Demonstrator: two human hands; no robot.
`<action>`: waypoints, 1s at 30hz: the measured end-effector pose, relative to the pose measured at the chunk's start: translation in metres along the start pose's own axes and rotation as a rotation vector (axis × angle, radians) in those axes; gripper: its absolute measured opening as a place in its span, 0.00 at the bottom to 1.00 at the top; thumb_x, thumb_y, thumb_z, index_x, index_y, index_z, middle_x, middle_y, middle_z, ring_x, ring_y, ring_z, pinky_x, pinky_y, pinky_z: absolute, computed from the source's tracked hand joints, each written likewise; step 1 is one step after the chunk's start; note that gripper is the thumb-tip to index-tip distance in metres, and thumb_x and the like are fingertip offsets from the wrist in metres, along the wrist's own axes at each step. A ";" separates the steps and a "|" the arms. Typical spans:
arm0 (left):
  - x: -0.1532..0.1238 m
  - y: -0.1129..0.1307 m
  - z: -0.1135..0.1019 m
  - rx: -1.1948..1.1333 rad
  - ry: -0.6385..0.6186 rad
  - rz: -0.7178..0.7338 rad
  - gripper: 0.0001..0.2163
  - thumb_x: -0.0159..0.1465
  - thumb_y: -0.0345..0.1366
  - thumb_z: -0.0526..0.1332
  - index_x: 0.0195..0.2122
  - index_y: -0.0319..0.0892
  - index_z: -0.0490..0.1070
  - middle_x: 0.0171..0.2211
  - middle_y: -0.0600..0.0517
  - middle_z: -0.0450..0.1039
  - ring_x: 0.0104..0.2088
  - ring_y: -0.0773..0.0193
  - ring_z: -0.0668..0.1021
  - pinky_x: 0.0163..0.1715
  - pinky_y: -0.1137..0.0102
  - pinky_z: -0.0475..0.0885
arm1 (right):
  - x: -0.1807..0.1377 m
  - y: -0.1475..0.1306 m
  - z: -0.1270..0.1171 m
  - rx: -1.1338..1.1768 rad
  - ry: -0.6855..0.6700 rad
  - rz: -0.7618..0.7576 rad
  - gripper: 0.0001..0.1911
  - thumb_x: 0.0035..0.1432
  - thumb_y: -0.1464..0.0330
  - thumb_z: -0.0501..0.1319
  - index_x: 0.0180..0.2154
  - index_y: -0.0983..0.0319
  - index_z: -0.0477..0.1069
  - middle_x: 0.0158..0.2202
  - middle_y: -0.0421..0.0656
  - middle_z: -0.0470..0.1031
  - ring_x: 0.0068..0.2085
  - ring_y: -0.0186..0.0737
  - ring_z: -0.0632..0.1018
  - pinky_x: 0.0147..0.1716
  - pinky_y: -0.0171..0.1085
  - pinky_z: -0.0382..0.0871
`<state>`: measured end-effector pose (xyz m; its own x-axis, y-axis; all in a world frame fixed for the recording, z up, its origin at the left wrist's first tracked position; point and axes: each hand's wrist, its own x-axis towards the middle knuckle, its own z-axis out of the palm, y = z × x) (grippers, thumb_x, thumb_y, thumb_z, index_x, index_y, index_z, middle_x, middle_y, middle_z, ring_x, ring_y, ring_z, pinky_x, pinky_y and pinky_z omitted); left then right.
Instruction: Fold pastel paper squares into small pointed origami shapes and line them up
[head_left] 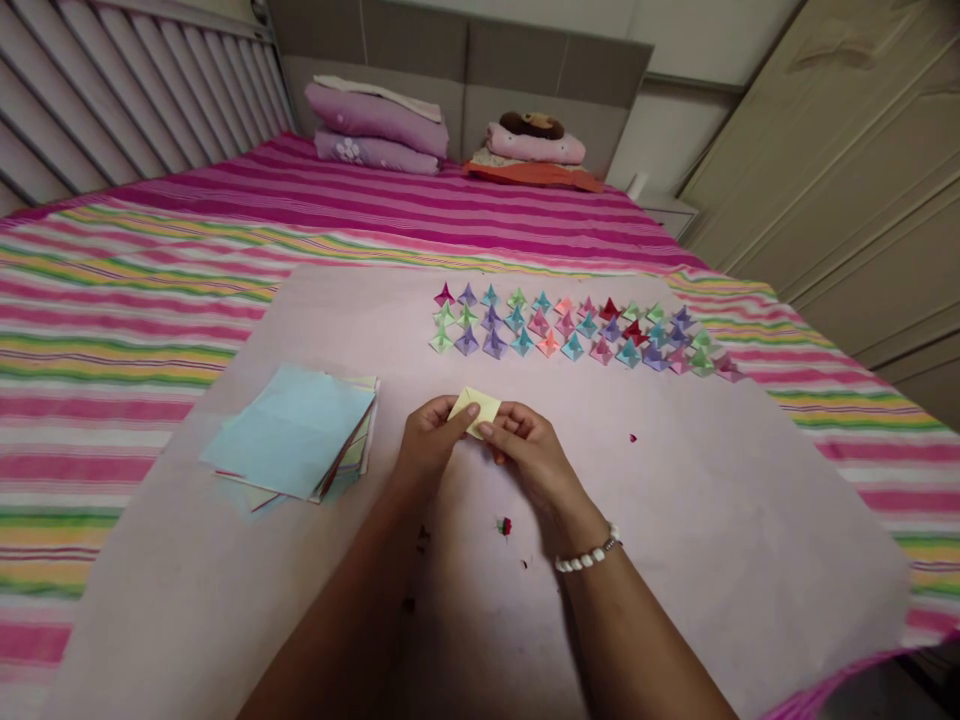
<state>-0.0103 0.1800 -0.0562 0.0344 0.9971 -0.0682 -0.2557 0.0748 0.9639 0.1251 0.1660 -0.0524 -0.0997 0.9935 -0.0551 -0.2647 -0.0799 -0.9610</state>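
A small folded square of pale yellow paper (pixel 480 405) is held up between both hands, over the middle of the pale sheet. My left hand (pixel 435 435) pinches its left side, thumb on top. From the right, my right hand (pixel 525 440) grips the lower right edge, also with the thumb on the face of the paper. Fingers behind the paper are mostly hidden. Beyond the hands stand three rows of small folded paper pieces (pixel 547 343) in green, purple, blue, pink and red. Left of my left hand lies a stack of square paper sheets (pixel 296 430), light blue on top.
The pale sheet (pixel 750 520) covers part of a bed with a striped bedspread (pixel 60 400). Small dark and red bits (pixel 505 526) lie near my forearms. Folded pillows (pixel 379 125) and bedding (pixel 532 150) rest by the headboard (pixel 525 60). A wardrobe (pixel 847 180) stands at right.
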 end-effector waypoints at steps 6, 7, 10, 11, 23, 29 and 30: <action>-0.004 0.009 0.006 0.049 -0.062 0.035 0.12 0.49 0.42 0.69 0.29 0.39 0.77 0.23 0.54 0.75 0.24 0.67 0.73 0.26 0.72 0.68 | 0.001 -0.004 -0.004 0.008 0.100 -0.118 0.19 0.43 0.66 0.71 0.41 0.58 0.76 0.23 0.35 0.72 0.23 0.32 0.71 0.25 0.33 0.65; -0.004 0.010 0.006 0.046 -0.075 0.037 0.12 0.48 0.42 0.69 0.29 0.39 0.77 0.22 0.54 0.74 0.23 0.68 0.73 0.26 0.73 0.68 | 0.001 -0.004 -0.004 -0.007 0.103 -0.119 0.16 0.43 0.66 0.71 0.38 0.59 0.77 0.21 0.35 0.72 0.23 0.32 0.71 0.25 0.33 0.64; -0.004 0.010 0.006 0.039 -0.083 0.018 0.12 0.47 0.39 0.70 0.30 0.39 0.77 0.22 0.54 0.74 0.23 0.69 0.72 0.24 0.74 0.68 | 0.001 -0.005 -0.004 0.003 0.111 -0.099 0.11 0.43 0.67 0.71 0.32 0.60 0.77 0.18 0.35 0.71 0.21 0.32 0.70 0.24 0.33 0.64; -0.003 0.010 0.005 0.037 -0.081 0.007 0.13 0.46 0.39 0.70 0.32 0.39 0.77 0.23 0.54 0.75 0.23 0.69 0.73 0.24 0.74 0.68 | 0.000 -0.006 -0.004 0.020 0.119 -0.091 0.10 0.42 0.67 0.71 0.31 0.60 0.77 0.19 0.35 0.71 0.21 0.32 0.70 0.24 0.33 0.64; 0.000 0.001 0.000 -0.039 -0.082 -0.083 0.15 0.46 0.40 0.70 0.34 0.39 0.77 0.26 0.50 0.78 0.26 0.65 0.77 0.24 0.73 0.71 | -0.001 -0.010 -0.003 0.095 0.157 -0.055 0.07 0.42 0.69 0.69 0.29 0.60 0.77 0.19 0.36 0.72 0.21 0.31 0.70 0.24 0.34 0.65; 0.000 0.000 0.000 -0.065 -0.090 -0.079 0.08 0.48 0.36 0.69 0.28 0.40 0.78 0.25 0.51 0.78 0.25 0.67 0.77 0.27 0.72 0.72 | -0.002 -0.009 -0.003 0.117 0.148 -0.047 0.04 0.42 0.72 0.66 0.26 0.60 0.77 0.19 0.37 0.74 0.22 0.33 0.72 0.26 0.35 0.66; 0.000 0.000 0.000 -0.075 -0.090 -0.083 0.07 0.48 0.35 0.68 0.28 0.40 0.78 0.26 0.51 0.78 0.26 0.66 0.77 0.28 0.71 0.72 | -0.001 -0.009 -0.003 0.119 0.147 -0.051 0.03 0.42 0.72 0.66 0.25 0.60 0.76 0.19 0.37 0.74 0.22 0.33 0.72 0.27 0.35 0.66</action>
<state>-0.0108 0.1797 -0.0560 0.1441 0.9822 -0.1205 -0.3198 0.1614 0.9336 0.1309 0.1657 -0.0443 0.0554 0.9970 -0.0548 -0.3781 -0.0298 -0.9253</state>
